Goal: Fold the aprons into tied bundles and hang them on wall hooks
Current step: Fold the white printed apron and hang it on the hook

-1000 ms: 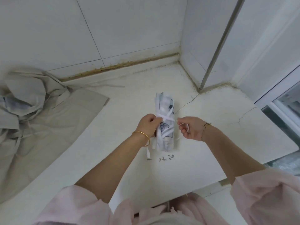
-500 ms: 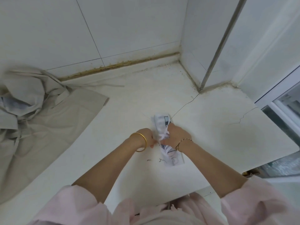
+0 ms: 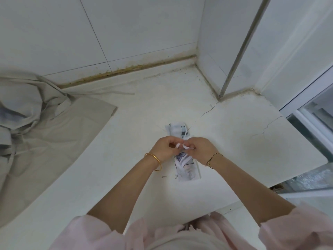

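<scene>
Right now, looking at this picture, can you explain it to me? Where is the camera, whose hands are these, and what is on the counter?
There is no machine here. A person wears a wide-angle camera on the head, so you look forward and down as they do. On the white counter lies a rolled, printed apron bundle. The left hand and right hand meet over its middle, each pinching the white tie, apparently knotting it. Further left lies a loose grey apron, not folded yet. Tiled walls stand behind; no hooks are in view.
</scene>
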`<state>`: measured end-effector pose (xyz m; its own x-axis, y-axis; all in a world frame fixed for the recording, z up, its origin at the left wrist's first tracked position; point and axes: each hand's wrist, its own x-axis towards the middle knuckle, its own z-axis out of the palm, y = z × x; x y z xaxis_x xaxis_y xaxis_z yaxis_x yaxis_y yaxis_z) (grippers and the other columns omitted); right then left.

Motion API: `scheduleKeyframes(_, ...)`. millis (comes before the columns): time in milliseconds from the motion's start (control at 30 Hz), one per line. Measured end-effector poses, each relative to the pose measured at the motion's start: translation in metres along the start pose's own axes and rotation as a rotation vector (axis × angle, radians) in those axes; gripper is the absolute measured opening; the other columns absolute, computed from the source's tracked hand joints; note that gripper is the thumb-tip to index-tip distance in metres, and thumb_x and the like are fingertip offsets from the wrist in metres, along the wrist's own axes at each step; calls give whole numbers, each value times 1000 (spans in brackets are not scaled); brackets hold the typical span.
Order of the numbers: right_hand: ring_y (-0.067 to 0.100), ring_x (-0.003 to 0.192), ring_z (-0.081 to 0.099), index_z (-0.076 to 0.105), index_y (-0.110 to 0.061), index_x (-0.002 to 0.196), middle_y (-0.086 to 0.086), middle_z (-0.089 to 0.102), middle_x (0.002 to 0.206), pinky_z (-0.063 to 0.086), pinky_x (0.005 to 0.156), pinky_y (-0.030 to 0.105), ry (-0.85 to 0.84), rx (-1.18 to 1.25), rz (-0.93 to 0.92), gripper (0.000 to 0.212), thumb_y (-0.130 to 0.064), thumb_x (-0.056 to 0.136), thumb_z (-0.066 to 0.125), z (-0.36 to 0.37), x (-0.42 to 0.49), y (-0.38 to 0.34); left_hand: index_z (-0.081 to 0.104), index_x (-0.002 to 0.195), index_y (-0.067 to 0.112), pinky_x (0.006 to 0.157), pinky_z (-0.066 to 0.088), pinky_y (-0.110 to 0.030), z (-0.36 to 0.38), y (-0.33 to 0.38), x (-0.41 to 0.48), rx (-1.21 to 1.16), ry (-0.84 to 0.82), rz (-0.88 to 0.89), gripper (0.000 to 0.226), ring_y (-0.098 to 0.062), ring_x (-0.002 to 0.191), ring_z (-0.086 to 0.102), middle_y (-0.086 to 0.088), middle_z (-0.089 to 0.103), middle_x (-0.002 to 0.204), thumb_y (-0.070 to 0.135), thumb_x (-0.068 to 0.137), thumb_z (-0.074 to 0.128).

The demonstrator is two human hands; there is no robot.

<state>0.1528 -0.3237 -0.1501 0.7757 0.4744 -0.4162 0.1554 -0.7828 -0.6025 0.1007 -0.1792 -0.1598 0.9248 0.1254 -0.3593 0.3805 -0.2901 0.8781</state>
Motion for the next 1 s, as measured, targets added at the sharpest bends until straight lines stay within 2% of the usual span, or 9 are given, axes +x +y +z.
scheduleKeyframes(100,20,102,57,66,-17,107,2,62,107,44,86,29,-42,-123,-23,20,-23,90,58,-6,-1,-7,71,105,8,61,41,-5,2,3,-2,181,-14,104,31,6,62,53,11,58,79,-7,80,61)
scheduleKeyframes(267,10,55,49,69,-12,80,-3,56,56,39,53,21,-91,93,13,11,-20,86,63,-20,-3,-21,70,86,0,67,39,-29,8,-3,4,390,51,159,14,-16,67,46,-6,54,76,13,82,67)
scheduleKeyframes(367,11,45,45,69,1,92,3,59,55,37,51,21,-117,593,51,20,-17,88,62,-36,-4,-34,62,74,-1,55,34,-17,8,-6,5,349,56,129,26,-14,59,44,-7,51,69,21,88,63)
scheduleKeyframes(467,22,64,65,57,-4,112,13,69,89,49,64,29,-32,1042,104,29,-28,96,50,-47,6,-37,64,76,10,59,39,-14,4,-7,6,105,59,76,20,-7,60,50,0,58,69,14,93,56)
scheduleKeyframes(600,16,46,57,49,-14,94,16,59,91,42,45,21,260,686,46,10,-4,90,48,-28,10,-25,68,84,2,58,38,-15,1,-6,4,-58,77,33,32,3,51,46,5,52,61,14,99,42)
scheduleKeyframes(700,9,54,58,50,-18,83,7,58,88,46,53,20,163,346,-108,18,-2,86,56,-4,7,-18,62,68,7,57,36,-20,1,-2,4,-31,84,55,37,-3,52,44,8,51,56,18,97,40)
scheduleKeyframes(833,25,83,57,58,-7,100,10,62,96,46,76,30,186,67,-193,14,-4,87,54,6,11,-14,56,75,10,59,39,-17,8,0,5,-142,125,15,28,-5,58,50,4,55,64,14,99,42)
scheduleKeyframes(933,28,85,58,57,-4,102,14,61,98,45,72,28,185,-19,-149,17,-1,88,48,5,14,-13,62,70,16,57,37,-15,6,3,5,-108,105,52,29,-8,55,46,-2,54,64,21,91,41)
scheduleKeyframes(1000,25,70,55,56,-6,96,20,57,91,47,59,22,184,38,-164,17,2,90,42,2,13,-12,63,71,17,56,37,-10,5,2,5,-154,94,49,34,0,51,49,0,55,66,16,95,39)
